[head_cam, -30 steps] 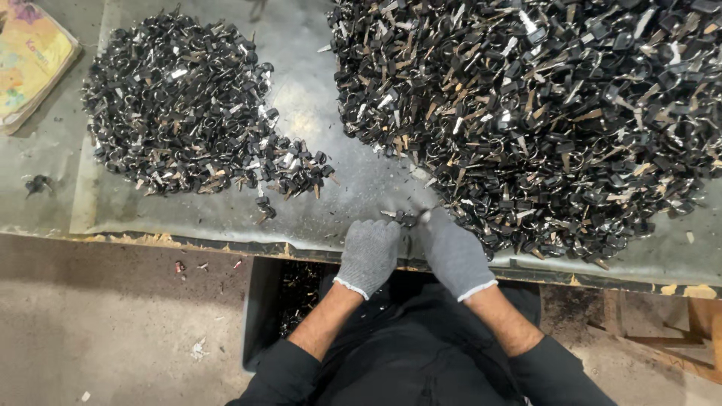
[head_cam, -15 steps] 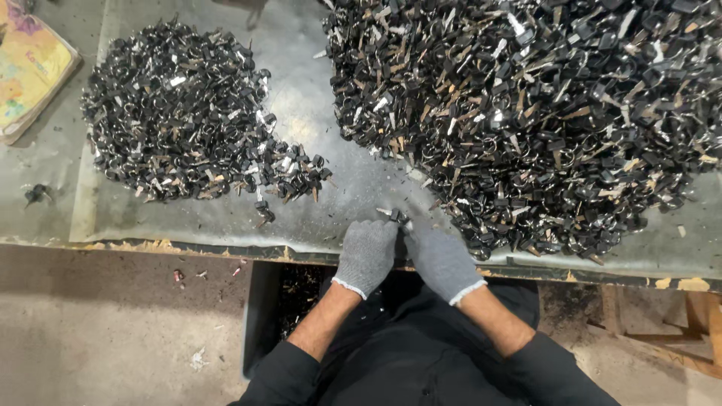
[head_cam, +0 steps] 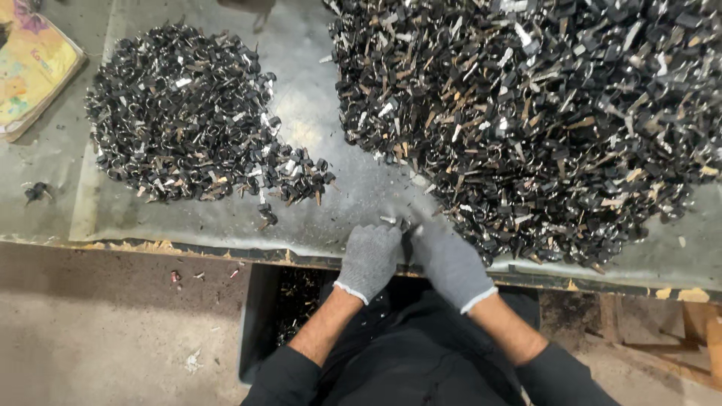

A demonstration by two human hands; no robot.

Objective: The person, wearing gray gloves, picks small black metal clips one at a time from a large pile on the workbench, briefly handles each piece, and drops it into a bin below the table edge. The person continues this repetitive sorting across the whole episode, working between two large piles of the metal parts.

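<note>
Your hands: left hand (head_cam: 368,259) and right hand (head_cam: 450,263), gloved, meet over a small dark piece (head_cam: 404,225); grip unclear.
Around: big heap (head_cam: 541,113) far right, small heap (head_cam: 188,120) far left on the bench (head_cam: 353,203).

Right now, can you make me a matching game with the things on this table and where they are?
Things:
1. small pile
2. big pile
3. colourful book
4. gloved hands, left hand and right hand

Places:
A. far left corner
B. right side of the table
C. front edge, in the middle
D. left of the middle

Pairs: 1-D, 2-B, 3-A, 4-C
</note>
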